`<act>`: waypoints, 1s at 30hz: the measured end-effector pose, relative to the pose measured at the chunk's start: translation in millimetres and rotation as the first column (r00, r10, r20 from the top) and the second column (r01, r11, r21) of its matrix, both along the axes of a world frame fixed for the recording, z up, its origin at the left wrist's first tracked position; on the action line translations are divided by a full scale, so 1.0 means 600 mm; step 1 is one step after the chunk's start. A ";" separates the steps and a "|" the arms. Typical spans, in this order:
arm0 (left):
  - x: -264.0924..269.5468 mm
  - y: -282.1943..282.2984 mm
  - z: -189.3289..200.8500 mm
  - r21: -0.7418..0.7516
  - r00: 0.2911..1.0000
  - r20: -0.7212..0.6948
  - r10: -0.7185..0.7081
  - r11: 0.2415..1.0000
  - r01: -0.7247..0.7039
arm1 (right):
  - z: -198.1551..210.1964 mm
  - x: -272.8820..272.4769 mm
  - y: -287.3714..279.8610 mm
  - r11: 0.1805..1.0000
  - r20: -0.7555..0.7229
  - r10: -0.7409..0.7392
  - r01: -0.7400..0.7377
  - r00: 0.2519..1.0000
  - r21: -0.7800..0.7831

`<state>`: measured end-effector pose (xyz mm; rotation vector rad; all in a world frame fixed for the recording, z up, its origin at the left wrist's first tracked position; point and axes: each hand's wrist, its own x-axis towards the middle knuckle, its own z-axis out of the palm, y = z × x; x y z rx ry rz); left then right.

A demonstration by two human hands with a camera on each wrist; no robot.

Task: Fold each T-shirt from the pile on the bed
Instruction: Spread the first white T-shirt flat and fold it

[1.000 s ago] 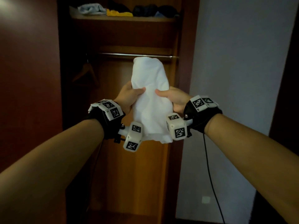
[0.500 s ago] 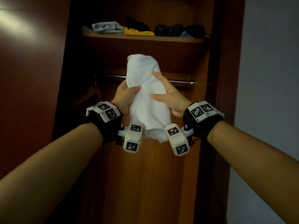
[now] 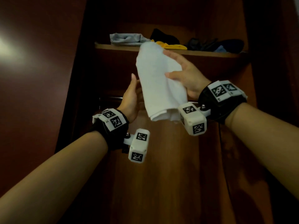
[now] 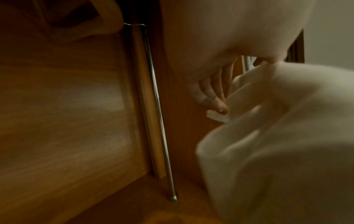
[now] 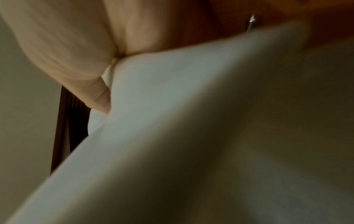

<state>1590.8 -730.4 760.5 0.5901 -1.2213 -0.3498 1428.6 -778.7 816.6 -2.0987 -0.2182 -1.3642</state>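
Note:
I hold a folded white T-shirt (image 3: 158, 81) up in front of an open wooden wardrobe; its top end reaches the front edge of the shelf (image 3: 210, 53). My right hand (image 3: 182, 70) grips the shirt from the right, thumb across its front and fingers along its upper side. My left hand (image 3: 134, 96) is lower on the left, thumb straight and off the cloth, its fingers behind the shirt. In the left wrist view those fingers (image 4: 212, 92) touch the white cloth (image 4: 287, 136). The right wrist view is filled by the shirt (image 5: 191, 121) under my right hand (image 5: 67, 45).
On the shelf lie a grey garment (image 3: 126, 39), a yellow one (image 3: 171, 46) and dark ones (image 3: 210, 44). A metal hanging rail (image 4: 159, 106) runs below the shelf, with a wooden hanger (image 4: 107, 18) on it. Wardrobe panels stand on both sides.
The shirt has risen and tilted toward the shelf. My left thumb has come off the cloth and that hand has dropped lower; my right hand has slid up along the shirt.

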 end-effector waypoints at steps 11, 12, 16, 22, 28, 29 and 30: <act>0.118 -0.015 0.030 -0.078 0.992 -0.063 0.111 0.990 -0.115 | 0.142 0.049 0.087 0.981 0.237 0.163 -0.130 0.958 -0.146; 0.120 -0.015 0.032 -0.085 0.991 -0.063 0.122 0.988 -0.127 | 0.152 0.054 0.087 0.983 0.248 0.162 -0.135 0.955 -0.123; 0.127 -0.013 0.045 -0.098 0.987 -0.051 0.153 0.983 -0.157 | 0.188 0.078 0.075 0.993 0.273 0.111 -0.094 0.956 -0.077; 0.147 -0.018 0.072 -0.143 0.983 -0.051 0.175 0.973 -0.181 | 0.247 0.094 0.070 0.993 0.309 0.049 -0.012 0.950 -0.120; 0.142 -0.026 0.114 -0.176 0.989 -0.042 0.139 0.974 -0.145 | 0.306 0.117 0.081 0.983 0.359 0.044 0.022 0.932 -0.180; 0.140 -0.028 0.121 -0.173 0.990 -0.034 0.139 0.975 -0.143 | 0.315 0.122 0.078 0.983 0.366 0.040 0.030 0.930 -0.183; 0.139 -0.031 0.127 -0.168 0.990 -0.026 0.140 0.975 -0.143 | 0.325 0.127 0.075 0.982 0.372 0.039 0.033 0.928 -0.185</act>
